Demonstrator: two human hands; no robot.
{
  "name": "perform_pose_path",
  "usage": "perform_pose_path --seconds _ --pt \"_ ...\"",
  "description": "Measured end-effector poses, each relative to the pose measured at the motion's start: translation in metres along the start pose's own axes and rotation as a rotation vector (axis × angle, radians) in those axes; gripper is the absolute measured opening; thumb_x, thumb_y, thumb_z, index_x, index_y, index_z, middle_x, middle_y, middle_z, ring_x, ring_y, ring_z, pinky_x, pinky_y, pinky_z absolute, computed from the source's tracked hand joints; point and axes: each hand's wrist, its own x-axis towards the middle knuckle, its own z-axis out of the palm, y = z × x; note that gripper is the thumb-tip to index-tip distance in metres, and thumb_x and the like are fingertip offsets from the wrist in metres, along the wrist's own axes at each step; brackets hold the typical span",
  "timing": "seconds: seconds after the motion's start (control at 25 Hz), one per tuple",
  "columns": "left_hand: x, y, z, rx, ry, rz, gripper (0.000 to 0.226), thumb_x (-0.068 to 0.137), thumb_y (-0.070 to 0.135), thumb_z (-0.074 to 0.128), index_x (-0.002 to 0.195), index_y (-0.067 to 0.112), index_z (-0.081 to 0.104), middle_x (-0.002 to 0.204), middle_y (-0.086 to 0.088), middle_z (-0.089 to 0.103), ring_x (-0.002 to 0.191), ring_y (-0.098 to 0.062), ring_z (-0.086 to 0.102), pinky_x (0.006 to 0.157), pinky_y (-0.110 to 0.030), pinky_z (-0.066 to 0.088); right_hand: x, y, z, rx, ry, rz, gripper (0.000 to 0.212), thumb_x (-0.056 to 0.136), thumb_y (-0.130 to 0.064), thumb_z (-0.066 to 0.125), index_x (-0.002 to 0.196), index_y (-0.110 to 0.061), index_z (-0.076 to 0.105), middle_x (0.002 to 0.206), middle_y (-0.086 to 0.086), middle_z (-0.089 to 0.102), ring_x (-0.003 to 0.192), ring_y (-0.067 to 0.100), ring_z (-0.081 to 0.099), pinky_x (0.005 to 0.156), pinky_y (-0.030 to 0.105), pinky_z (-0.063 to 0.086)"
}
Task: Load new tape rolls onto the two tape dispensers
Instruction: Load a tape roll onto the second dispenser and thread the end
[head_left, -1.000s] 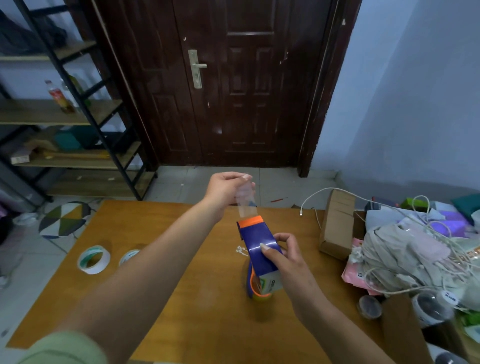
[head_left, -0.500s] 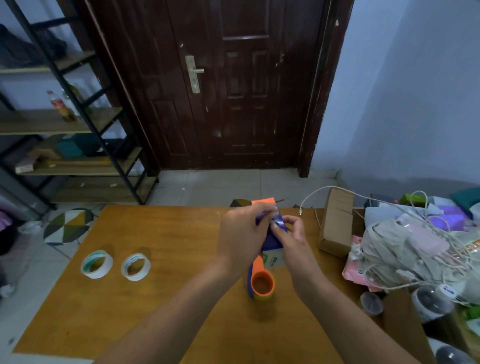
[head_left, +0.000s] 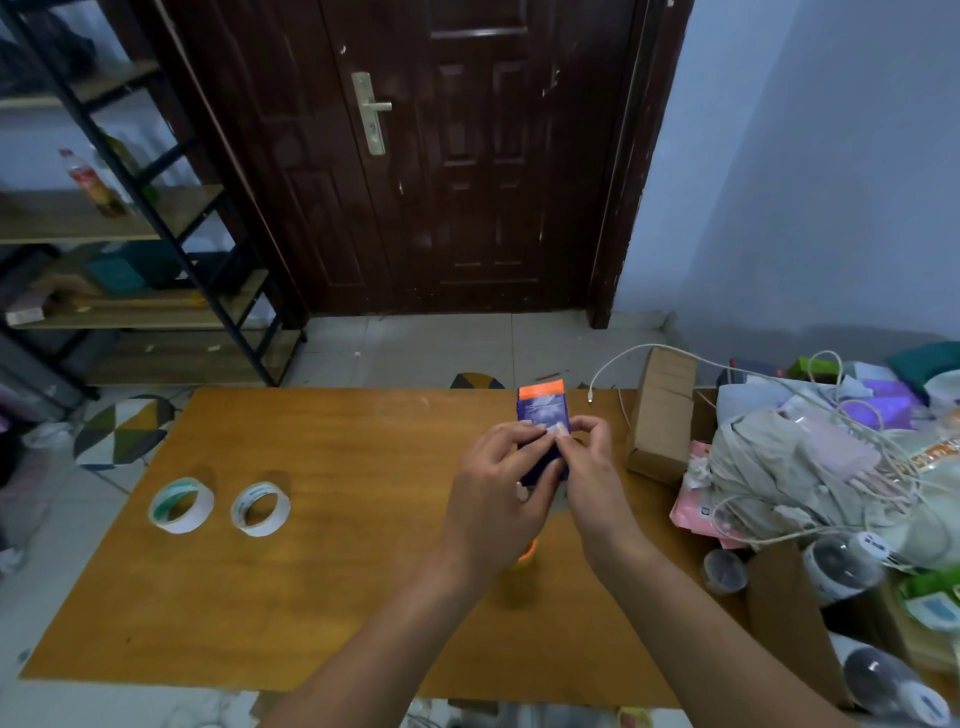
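Observation:
A blue tape dispenser with an orange front edge stands over the middle of the wooden table. My left hand grips its left side. My right hand grips its right side, and the fingertips of both hands meet on its top face. An orange part shows below my left hand. Two white tape rolls lie flat at the table's left: one with a green core and one with a white core. Most of the dispenser's body is hidden by my hands.
A cardboard box stands right of the dispenser, with a white cable over it. Bags, cables and clear tape rolls crowd the table's right side. A dark door and a metal shelf unit stand beyond.
My left hand came down from holding a clear tape strip above the dispenser and now grips it. Both hands and the dispenser moved farther from me.

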Motion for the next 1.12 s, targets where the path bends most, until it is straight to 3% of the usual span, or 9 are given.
perform_pose_path --seconds 0.16,0.28,0.4,0.52,0.56,0.68,0.84,1.0,1.12 --pt "-0.024 -0.008 0.013 -0.087 -0.116 -0.036 0.047 0.099 0.032 0.065 0.142 0.013 0.066 0.143 -0.001 0.066 0.137 -0.013 0.058 0.113 -0.034 0.051 0.004 0.014 -0.013 -0.165 0.084 0.041 0.013 0.108 -0.023 0.052 0.119 -0.025 0.048 0.111 0.007 0.071 0.093 0.020 0.074 0.072 0.038 0.064" --pt "-0.038 -0.012 0.021 -0.139 -0.150 -0.087 0.051 0.099 0.023 0.067 0.148 0.013 0.059 0.152 0.003 0.057 0.145 -0.011 0.051 0.119 -0.027 0.044 0.004 0.026 -0.021 -0.283 0.094 0.026 0.013 0.105 -0.030 0.056 0.115 -0.034 0.049 0.110 0.002 0.072 0.092 0.017 0.074 0.063 0.026 0.060" --pt "-0.047 -0.012 0.033 -0.154 -0.171 -0.175 0.061 0.097 0.012 0.071 0.154 0.014 0.051 0.150 0.003 0.057 0.139 -0.011 0.054 0.113 -0.025 0.047 0.007 0.037 -0.027 -0.425 0.109 -0.012 0.011 0.105 -0.032 0.058 0.109 -0.038 0.050 0.106 -0.001 0.074 0.085 0.009 0.073 0.054 0.017 0.054" --pt "-0.053 -0.016 0.052 -0.128 -0.216 -0.215 0.056 0.093 0.003 0.074 0.147 0.007 0.059 0.145 -0.008 0.058 0.136 -0.024 0.056 0.112 -0.045 0.050 0.012 0.053 -0.036 -0.559 0.123 -0.026 0.009 0.105 -0.031 0.057 0.112 -0.035 0.052 0.105 0.001 0.076 0.084 0.014 0.074 0.070 0.037 0.062" --pt "-0.055 -0.018 0.058 -0.134 -0.223 -0.228 0.054 0.091 0.001 0.074 0.144 0.006 0.061 0.144 -0.011 0.056 0.135 -0.025 0.057 0.112 -0.046 0.050 0.014 0.059 -0.038 -0.596 0.117 -0.023 0.010 0.105 -0.029 0.056 0.114 -0.033 0.052 0.104 0.003 0.077 0.084 0.017 0.075 0.076 0.044 0.062" --pt "-0.063 -0.022 0.074 -0.184 -0.251 -0.307 0.052 0.091 -0.004 0.073 0.141 0.006 0.063 0.147 -0.011 0.050 0.134 -0.016 0.053 0.116 -0.027 0.045 0.019 0.077 -0.047 -0.661 0.103 0.019 0.017 0.106 -0.021 0.054 0.122 -0.027 0.052 0.106 0.010 0.078 0.087 0.026 0.075 0.082 0.052 0.060" --pt "-0.080 -0.032 0.101 -0.184 -0.353 -0.453 0.057 0.096 0.004 0.070 0.150 0.017 0.057 0.150 0.001 0.058 0.140 -0.009 0.050 0.115 -0.006 0.030 0.034 0.109 -0.059 -0.725 0.104 0.100 0.022 0.105 -0.017 0.053 0.126 -0.020 0.050 0.103 0.017 0.077 0.093 0.038 0.073 0.083 0.057 0.058" --pt "-0.094 -0.042 0.128 -0.158 -0.447 -0.563 0.061 0.097 0.006 0.065 0.154 0.019 0.052 0.147 -0.003 0.062 0.134 -0.020 0.059 0.112 -0.031 0.046 0.050 0.143 -0.065 -0.820 0.113 0.176 0.022 0.104 -0.018 0.055 0.124 -0.016 0.048 0.106 0.023 0.075 0.097 0.045 0.070 0.081 0.056 0.057" --pt "-0.092 -0.051 0.148 -0.144 -0.425 -0.633 0.052 0.093 -0.001 0.065 0.143 0.011 0.062 0.146 -0.008 0.059 0.133 -0.025 0.060 0.114 -0.037 0.048 0.061 0.163 -0.068 -0.848 0.112 0.202 0.022 0.103 -0.019 0.055 0.123 -0.015 0.047 0.106 0.022 0.074 0.096 0.045 0.071 0.079 0.055 0.058"
